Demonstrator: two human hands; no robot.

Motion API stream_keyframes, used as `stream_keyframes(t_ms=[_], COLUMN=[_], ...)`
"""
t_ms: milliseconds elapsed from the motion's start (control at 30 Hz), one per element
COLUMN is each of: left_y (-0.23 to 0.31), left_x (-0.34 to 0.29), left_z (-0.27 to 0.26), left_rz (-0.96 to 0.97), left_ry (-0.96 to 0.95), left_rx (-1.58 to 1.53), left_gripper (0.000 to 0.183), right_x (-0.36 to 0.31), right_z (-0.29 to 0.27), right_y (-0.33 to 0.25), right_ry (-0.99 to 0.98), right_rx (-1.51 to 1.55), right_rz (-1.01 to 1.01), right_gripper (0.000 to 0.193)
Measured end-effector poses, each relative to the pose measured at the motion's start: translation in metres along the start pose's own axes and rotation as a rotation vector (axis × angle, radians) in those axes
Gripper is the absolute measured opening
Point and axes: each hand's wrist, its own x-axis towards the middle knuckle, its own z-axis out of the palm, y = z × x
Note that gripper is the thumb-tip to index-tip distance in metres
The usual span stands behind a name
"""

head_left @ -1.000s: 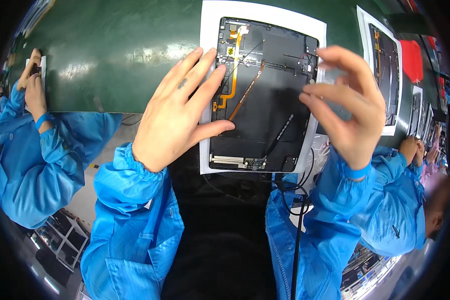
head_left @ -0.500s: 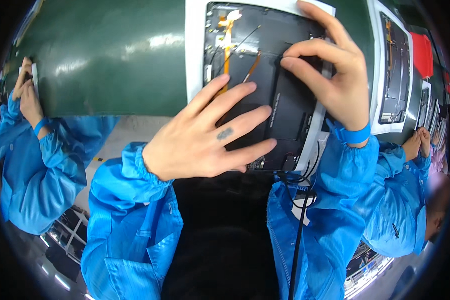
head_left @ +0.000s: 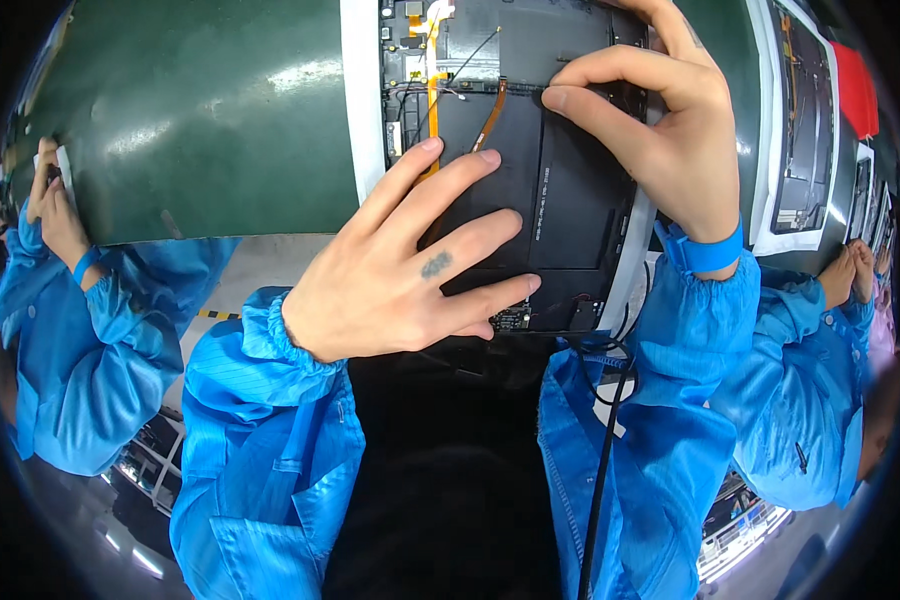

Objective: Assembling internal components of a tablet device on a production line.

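An opened black tablet-like device (head_left: 595,215) lies in front of me on a white sheet, its inner parts showing. My left hand (head_left: 400,260) rests palm down over its near left part, fingers spread and holding nothing. An orange flex cable (head_left: 433,95) runs down beside its index fingertip, and a shorter brown-orange flex cable (head_left: 490,115) rises just above the middle finger. Over the far right part, my right hand (head_left: 675,130) pinches thumb and index finger together at a dark strip. Whatever lies between those fingertips is too small to make out.
A green work surface (head_left: 210,120) stretches to the left. Black cords (head_left: 610,400) hang at the near right edge by my sleeve. Another opened device (head_left: 802,130) lies to the right, near a red object (head_left: 855,90). Co-workers in blue (head_left: 80,340) sit on both sides.
The device and both hands appear slightly higher and farther left in the picture. My right hand keeps its pinch at the dark strip, and my left hand stays spread on the device.
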Motion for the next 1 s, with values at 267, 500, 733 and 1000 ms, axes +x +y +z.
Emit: stream_keyframes(t_ms=[267, 500, 733, 1000], left_y=[0.002, 0.004, 0.006, 0.004], left_x=[0.008, 0.009, 0.010, 0.009], left_z=[0.001, 0.001, -0.001, 0.000], left_rz=[-0.006, -0.016, -0.022, -0.035], left_ry=[-0.023, -0.028, -0.051, -0.045], left_rx=[-0.007, -0.009, -0.001, 0.037], left_gripper=[0.063, 0.065, 0.064, 0.059], right_x=[0.000, 0.010, 0.002, -0.002], right_z=[-0.002, -0.018, -0.001, -0.001], right_y=[0.001, -0.027, -0.003, 0.001], right_ry=[0.011, -0.190, 0.006, 0.015], right_rx=[0.093, 0.035, 0.051, 0.045], right_rz=[0.105, 0.196, 0.072, 0.081], right_gripper=[0.016, 0.013, 0.013, 0.015])
